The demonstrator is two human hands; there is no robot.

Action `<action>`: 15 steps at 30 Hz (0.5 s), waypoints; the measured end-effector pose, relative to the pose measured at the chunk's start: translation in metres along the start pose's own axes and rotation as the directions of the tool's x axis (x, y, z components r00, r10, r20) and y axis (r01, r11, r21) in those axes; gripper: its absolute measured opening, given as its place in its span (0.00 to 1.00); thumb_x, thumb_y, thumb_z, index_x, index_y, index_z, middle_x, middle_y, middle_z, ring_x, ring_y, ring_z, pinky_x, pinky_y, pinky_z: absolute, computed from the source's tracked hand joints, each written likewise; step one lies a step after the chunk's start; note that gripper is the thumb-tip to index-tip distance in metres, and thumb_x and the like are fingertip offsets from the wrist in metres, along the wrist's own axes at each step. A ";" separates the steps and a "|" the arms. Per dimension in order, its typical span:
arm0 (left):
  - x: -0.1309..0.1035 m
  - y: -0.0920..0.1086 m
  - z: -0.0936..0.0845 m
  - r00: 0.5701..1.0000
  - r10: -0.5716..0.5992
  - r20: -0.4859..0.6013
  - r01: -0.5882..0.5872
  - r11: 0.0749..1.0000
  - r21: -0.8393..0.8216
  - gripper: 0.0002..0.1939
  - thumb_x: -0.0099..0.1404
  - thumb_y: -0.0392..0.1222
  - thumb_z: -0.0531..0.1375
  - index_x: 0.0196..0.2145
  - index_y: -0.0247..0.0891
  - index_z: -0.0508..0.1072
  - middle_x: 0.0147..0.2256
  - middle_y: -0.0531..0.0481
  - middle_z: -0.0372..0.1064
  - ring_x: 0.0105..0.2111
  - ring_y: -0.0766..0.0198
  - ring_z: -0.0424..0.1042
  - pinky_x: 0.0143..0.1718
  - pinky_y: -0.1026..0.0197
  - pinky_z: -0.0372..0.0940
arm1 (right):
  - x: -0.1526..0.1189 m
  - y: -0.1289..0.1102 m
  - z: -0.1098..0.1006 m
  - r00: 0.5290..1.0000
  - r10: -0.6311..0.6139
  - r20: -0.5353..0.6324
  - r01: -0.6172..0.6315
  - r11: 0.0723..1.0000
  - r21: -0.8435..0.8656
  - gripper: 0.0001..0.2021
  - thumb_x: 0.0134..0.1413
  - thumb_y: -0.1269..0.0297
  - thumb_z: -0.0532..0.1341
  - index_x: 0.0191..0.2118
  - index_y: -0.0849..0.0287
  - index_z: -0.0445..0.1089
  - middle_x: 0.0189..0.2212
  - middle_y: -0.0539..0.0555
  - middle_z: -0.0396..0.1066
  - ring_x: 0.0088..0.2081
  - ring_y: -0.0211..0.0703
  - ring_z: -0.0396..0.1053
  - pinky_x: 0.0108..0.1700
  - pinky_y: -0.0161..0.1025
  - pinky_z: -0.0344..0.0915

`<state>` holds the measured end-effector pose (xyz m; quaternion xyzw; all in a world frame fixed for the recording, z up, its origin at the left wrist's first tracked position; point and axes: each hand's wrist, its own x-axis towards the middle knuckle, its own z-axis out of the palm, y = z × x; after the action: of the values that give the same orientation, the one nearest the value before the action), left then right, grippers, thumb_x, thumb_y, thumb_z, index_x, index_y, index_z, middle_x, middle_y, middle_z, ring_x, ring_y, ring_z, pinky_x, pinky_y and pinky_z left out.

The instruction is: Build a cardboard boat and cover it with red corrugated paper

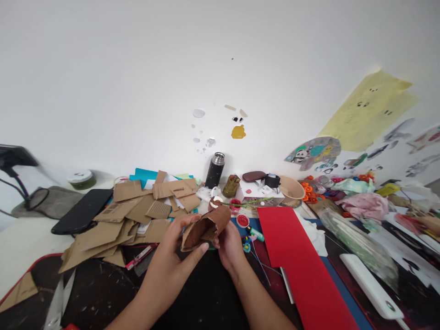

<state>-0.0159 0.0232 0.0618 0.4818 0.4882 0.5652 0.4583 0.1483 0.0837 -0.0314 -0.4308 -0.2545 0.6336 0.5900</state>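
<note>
A brown, hollow cardboard piece (220,218) with a rough, open end is held over the dark mat. My left hand (177,256) grips its open left end, thumb along the lower edge and fingers behind. At its right end, my right hand (229,245) is wrapped round the underside, with most of its fingers hidden. The piece lies tilted, its opening toward me and to the left. Just behind it are a small jar of red paint (235,205) and a round red lid (242,221).
Cut cardboard pieces (137,208) pile up at the left, with scissors (59,300) in front. A black bottle (215,172) stands by the wall. Red card (295,256) lies right of my hands, and a white glue gun or similar tool (371,286) farther right.
</note>
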 end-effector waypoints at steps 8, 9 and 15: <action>0.001 0.002 0.000 1.000 -0.011 -0.009 0.011 1.000 -0.019 0.25 0.50 0.48 0.81 0.46 0.51 0.85 0.55 0.42 0.83 0.64 0.33 0.74 0.69 0.39 0.65 | 0.000 0.001 -0.001 1.000 0.004 0.006 -0.004 1.000 0.002 0.25 0.48 0.41 0.76 0.30 0.54 0.66 0.18 0.41 0.60 0.16 0.32 0.52 0.19 0.32 0.44; 0.001 0.003 0.000 1.000 -0.013 -0.009 0.013 1.000 -0.020 0.25 0.50 0.48 0.81 0.46 0.51 0.85 0.55 0.42 0.83 0.64 0.33 0.74 0.69 0.39 0.65 | 0.000 0.001 -0.001 1.000 0.005 0.006 -0.005 1.000 0.002 0.25 0.48 0.41 0.76 0.30 0.54 0.66 0.18 0.42 0.61 0.16 0.32 0.53 0.19 0.32 0.44; 0.002 0.002 -0.001 0.999 -0.036 -0.026 0.035 0.999 -0.031 0.26 0.48 0.48 0.82 0.46 0.50 0.85 0.54 0.42 0.83 0.61 0.33 0.76 0.67 0.40 0.67 | 0.000 0.000 -0.001 1.000 0.004 0.017 -0.004 1.000 0.003 0.25 0.49 0.40 0.76 0.31 0.54 0.66 0.18 0.42 0.61 0.16 0.33 0.53 0.19 0.32 0.43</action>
<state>-0.0175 0.0252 0.0641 0.4588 0.4940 0.5706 0.4690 0.1485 0.0833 -0.0320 -0.4252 -0.2578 0.6387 0.5872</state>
